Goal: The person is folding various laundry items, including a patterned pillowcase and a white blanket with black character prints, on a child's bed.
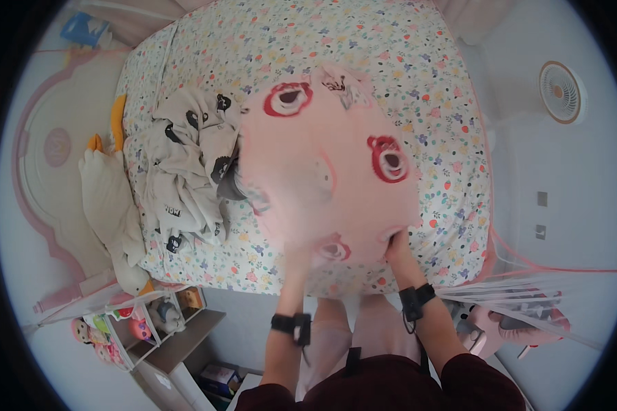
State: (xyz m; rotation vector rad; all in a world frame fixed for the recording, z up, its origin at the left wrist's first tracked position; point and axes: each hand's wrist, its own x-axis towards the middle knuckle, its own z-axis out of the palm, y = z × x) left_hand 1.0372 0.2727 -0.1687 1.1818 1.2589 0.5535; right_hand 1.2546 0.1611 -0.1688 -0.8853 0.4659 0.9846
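Note:
A pink cloth printed with dark red and white animal faces is spread out over the bed, blurred at its middle and left. Whether it is a garment or a small blanket I cannot tell. At its near right edge my right hand is closed on the fabric. My left hand is at the near left edge, closed on the cloth, its fingers smeared and partly covered. Left of the cloth lies a crumpled light grey garment with black printed figures, touching or close to the pink fabric.
A floral sheet covers the bed. A white plush goose lies along the left side by the pink-trimmed headboard. Shelves with toys stand at lower left. A round fan is on the right wall, with gauzy netting below.

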